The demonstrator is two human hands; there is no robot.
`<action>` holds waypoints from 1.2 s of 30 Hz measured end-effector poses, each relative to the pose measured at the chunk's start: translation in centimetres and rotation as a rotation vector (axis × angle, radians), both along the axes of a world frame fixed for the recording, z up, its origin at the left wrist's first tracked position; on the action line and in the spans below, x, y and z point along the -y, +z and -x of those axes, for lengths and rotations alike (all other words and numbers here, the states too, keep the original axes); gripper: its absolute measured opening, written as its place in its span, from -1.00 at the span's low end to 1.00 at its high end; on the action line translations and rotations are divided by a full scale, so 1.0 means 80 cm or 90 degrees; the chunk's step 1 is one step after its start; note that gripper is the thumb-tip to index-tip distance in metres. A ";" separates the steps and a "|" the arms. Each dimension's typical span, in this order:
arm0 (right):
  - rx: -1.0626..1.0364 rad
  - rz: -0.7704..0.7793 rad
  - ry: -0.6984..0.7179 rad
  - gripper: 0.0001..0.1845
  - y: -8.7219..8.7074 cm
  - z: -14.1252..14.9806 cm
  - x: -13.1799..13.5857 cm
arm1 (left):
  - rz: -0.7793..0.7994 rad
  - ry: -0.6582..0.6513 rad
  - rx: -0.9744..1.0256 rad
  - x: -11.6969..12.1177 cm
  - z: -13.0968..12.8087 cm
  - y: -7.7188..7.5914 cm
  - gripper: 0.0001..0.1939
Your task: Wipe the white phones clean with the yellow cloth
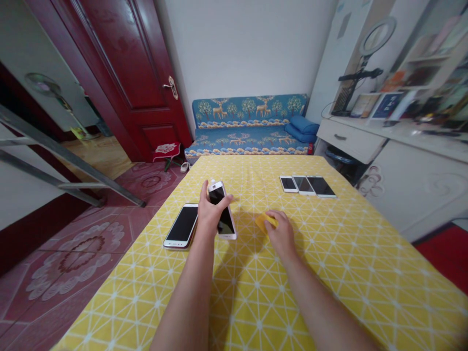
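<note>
My left hand [210, 209] grips a white smartphone [227, 220] by its sides, thumb across the right edge, dark screen facing up. Whether that phone touches the table I cannot tell. Just left of it lies a larger white-framed smartphone [182, 225], partly covered by my left wrist. My right hand [281, 231] is closed on a folded yellow cloth [263, 222], held low over the table. Towards the far right lie three phones side by side: a small one [288, 184], a middle one [304, 185] and a large one [321, 186].
A yellow patterned tablecloth [256, 302] covers the table. Beyond its far edge stands a blue sofa [241, 136]. A white cabinet [413, 180] with a ring light [378, 36] is on the right. On the left are a metal ladder [73, 161], a small stool [167, 150] and a red door [127, 63].
</note>
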State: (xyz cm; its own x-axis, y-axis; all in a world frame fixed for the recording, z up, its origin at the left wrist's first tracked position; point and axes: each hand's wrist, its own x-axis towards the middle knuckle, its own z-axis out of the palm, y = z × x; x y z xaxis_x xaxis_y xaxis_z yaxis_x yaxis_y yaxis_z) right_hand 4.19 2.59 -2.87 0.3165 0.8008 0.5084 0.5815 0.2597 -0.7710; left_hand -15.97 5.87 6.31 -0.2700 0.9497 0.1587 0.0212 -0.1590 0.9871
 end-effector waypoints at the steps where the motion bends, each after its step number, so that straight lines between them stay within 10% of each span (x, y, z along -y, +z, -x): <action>1: -0.013 -0.022 -0.002 -0.78 0.004 0.000 0.002 | 0.041 -0.047 0.103 0.000 -0.011 -0.005 -0.05; 6: -0.087 -0.124 0.067 -0.77 0.030 0.007 0.023 | 0.207 -0.144 0.368 -0.001 -0.047 -0.037 -0.51; 12: -0.141 -0.024 0.222 -0.70 0.031 0.024 0.032 | 0.223 -0.169 0.427 -0.001 -0.055 -0.058 -0.57; 21: -0.346 -0.010 0.009 -0.69 0.018 0.012 0.011 | 0.321 -0.447 0.587 0.017 -0.090 -0.052 -0.57; 36: 0.336 0.122 -0.207 -0.72 0.015 -0.030 0.020 | 0.271 -0.411 0.687 0.001 -0.060 -0.067 -0.49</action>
State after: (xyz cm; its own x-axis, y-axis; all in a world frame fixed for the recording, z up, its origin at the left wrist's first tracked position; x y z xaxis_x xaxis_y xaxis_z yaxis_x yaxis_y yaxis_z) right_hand 6.55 0.99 -1.65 0.3047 0.7980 0.5199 0.9208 -0.1073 -0.3750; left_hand -11.17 5.76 0.98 0.4438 0.8759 -0.1892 -0.7614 0.4799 0.4359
